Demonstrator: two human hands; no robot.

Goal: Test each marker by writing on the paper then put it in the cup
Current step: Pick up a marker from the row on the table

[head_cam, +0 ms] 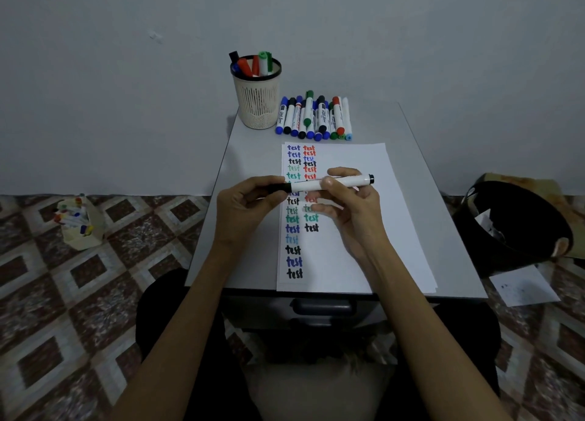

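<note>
A white marker with a black cap point(316, 184) lies level above the paper point(354, 218), held at both ends. My left hand point(247, 206) grips its black cap end; my right hand point(348, 199) pinches the white barrel. The paper carries two columns of the word "test" in blue, red, black and green. A beige mesh cup point(257, 104) stands at the table's far left with several markers upright in it. A row of several markers point(315, 118) lies beside the cup, to its right.
The small grey table point(421, 173) has a drawer handle point(323, 306) at its front. On the tiled floor, a beige box of markers point(80, 222) sits left, a black bin point(512, 227) and loose paper point(525, 286) sit right.
</note>
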